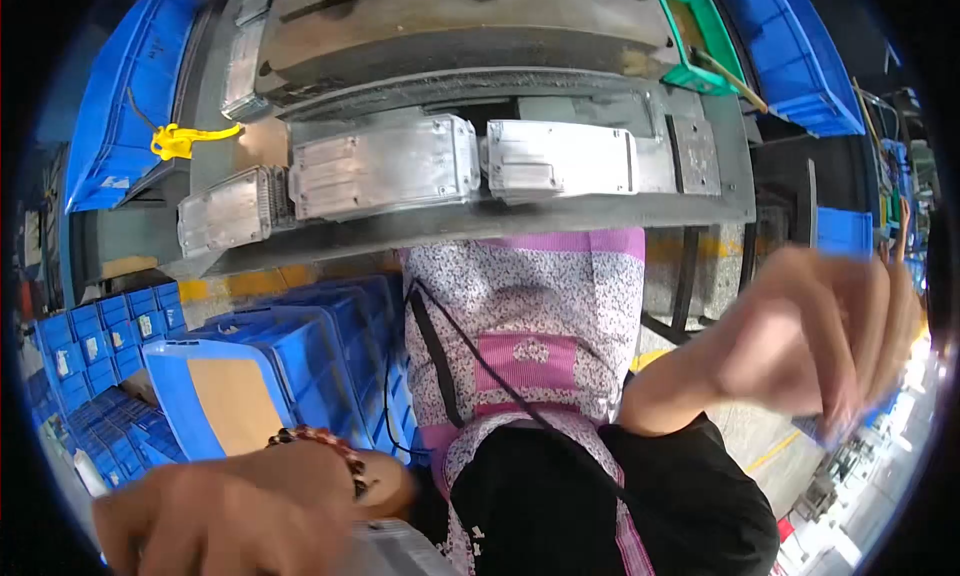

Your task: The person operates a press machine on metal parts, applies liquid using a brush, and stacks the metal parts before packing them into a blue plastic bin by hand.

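My left hand, a beaded bracelet at its wrist, is blurred at the lower left with its fingers curled. A grey metal casting shows beside it at the bottom edge, partly cut off, and the hand appears closed on it. My right hand is raised at the right, smeared by motion, its fingers bent and drawn together; what lies at the fingertips is too blurred to name. On the bench ahead lie a wide silver casting, another casting to its right and a smaller one to the left.
The metal bench carries a large steel block. A yellow tool hangs at a blue bin. A green tray with a wooden handle stands at the back right. Stacked blue crates stand at my left.
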A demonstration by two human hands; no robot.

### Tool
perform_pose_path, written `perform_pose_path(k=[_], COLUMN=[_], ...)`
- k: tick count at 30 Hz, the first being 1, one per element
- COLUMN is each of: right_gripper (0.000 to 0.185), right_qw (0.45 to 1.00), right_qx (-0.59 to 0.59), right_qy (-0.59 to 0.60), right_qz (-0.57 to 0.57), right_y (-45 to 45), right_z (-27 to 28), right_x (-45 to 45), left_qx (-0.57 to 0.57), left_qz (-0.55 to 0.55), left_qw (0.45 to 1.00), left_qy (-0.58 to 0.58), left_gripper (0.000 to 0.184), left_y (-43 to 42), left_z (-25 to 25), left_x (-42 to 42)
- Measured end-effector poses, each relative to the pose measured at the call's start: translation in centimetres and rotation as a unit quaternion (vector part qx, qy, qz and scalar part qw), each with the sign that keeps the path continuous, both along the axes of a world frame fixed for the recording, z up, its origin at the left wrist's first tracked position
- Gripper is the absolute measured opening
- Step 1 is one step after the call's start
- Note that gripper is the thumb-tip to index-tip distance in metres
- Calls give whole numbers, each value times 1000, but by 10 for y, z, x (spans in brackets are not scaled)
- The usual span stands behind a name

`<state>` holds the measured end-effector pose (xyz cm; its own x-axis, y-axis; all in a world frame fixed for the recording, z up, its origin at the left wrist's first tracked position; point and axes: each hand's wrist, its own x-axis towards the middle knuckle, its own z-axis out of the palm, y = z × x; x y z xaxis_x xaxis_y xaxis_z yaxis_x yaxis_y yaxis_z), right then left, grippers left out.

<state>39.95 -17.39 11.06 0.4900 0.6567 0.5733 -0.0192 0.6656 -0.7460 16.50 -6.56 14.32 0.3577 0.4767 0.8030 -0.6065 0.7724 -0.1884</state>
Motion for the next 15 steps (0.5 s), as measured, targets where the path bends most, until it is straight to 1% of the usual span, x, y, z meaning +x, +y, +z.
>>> perform_pose_path(k=[2,3,4,5,6,7,8,9,11,13,14,15], right_gripper=[23,23,20,23,23,25,25,28,28,34,35,37], right_qw=[1000,1000,997,985,952,902,891,837,793,731,770,806], right_qx=[7,10,-52,-113,-189,-261,-313,-324,-292,-239,-242,-310], right_qy=[-8,-11,-54,-98,-191,-281,-282,-407,-508,-598,-558,-475], right_qz=[12,18,-35,-90,-145,-200,-169,-171,-165,-222,-192,-172], right_y=[-5,2,5,13,28,43,53,67,98,128,144,157], right_z=[4,4,-7,-18,-16,-13,-13,-20,-22,-38,-49,-61], right_x=[52,53,73,96,102,107,118,149,166,194,214,233], left_qx=[-5,-47,-84,-72,-82,-77,-104,-130,-169,-175,-206,-237], left_qz=[103,233,259,286,366,371,409,443,445,438,448,458], left_qw=[986,955,935,888,821,773,706,633,578,593,559,523], left_qy=[132,180,228,353,431,508,568,622,663,652,667,679], left_gripper=[22,21,22,19,23,39,47,55,59,58,58,59], left_y=[20,18,24,32,34,37,37,37,36,37,36,37], left_z=[-14,-22,-34,-44,-59,-71,-86,-98,-114,-123,-123,-123], left_x=[-46,-50,-68,-95,-107,-127,-139,-147,-159,-166,-164,-165])
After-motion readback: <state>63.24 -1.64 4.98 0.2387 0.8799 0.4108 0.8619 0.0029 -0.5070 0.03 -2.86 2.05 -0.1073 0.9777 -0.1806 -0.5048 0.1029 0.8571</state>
